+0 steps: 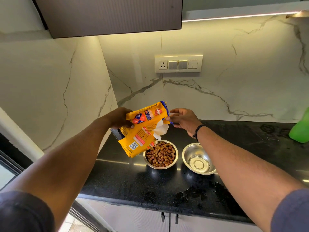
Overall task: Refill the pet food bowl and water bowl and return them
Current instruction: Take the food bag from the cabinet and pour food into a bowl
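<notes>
We find the left hand [119,118] closed around the body of the yellow pet food bag [142,129], which is tilted mouth-down over the food bowl [160,154]. The right hand [182,120] pinches the bag's upper corner between thumb and fingertips, the remaining fingers loosely spread. Kibble [161,155] fills the food bowl close to its rim, with a few pieces at the bag's mouth; we judge the food refill all but finished. The water bowl [199,159] stands just beside it on the black worktop [127,181]. It appears to hold little or no water, though a shallow layer cannot be ruled out. Water spots [197,195] lie on the worktop near the front edge. Outstanding, in our judgement: righting and setting down the bag, filling the water bowl, and returning both bowls.
</notes>
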